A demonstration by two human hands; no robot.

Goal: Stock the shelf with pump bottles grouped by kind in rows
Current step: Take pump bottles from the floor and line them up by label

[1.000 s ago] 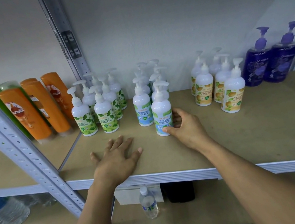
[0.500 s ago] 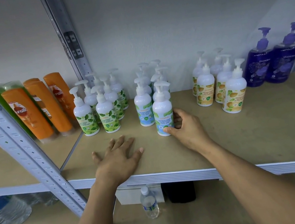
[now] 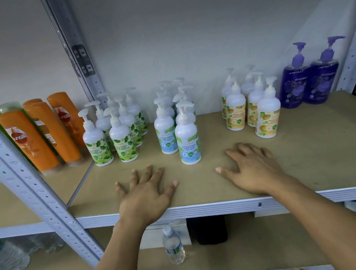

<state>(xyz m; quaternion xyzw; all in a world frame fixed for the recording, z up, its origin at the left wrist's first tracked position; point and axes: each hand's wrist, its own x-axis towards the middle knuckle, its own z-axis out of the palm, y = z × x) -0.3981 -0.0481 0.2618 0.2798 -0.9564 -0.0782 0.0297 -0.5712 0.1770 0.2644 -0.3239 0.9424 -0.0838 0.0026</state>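
Both hands lie flat on the wooden shelf (image 3: 319, 157) in the lower middle of the frame. The left hand (image 3: 145, 194) rests palm down, its grip spread and holding nothing, fingers pointing toward the back wall. The right hand (image 3: 253, 169) lies the same way just right of centre, its grip also spread and clear of the nearest bottle.

Between the two hands and a little behind them stands the front cool mint bottle (image 3: 187, 138), upright. It heads a double row of blue-label pump bottles (image 3: 165, 127) that runs back to the wall at the centre of the frame. Left of centre stand the green-label pump bottles (image 3: 122, 142) in two rows. Right of centre are the yellow-label pump bottles (image 3: 266, 116), likewise in rows. Two purple pump bottles (image 3: 310, 83) stand side by side at the upper right.

At the left, past the grey steel upright (image 3: 25, 176), orange Sunsilk bottles (image 3: 30, 141) stand on the neighbouring shelf. A small water bottle (image 3: 173, 247) stands on the lower shelf (image 3: 253, 255) at bottom centre.
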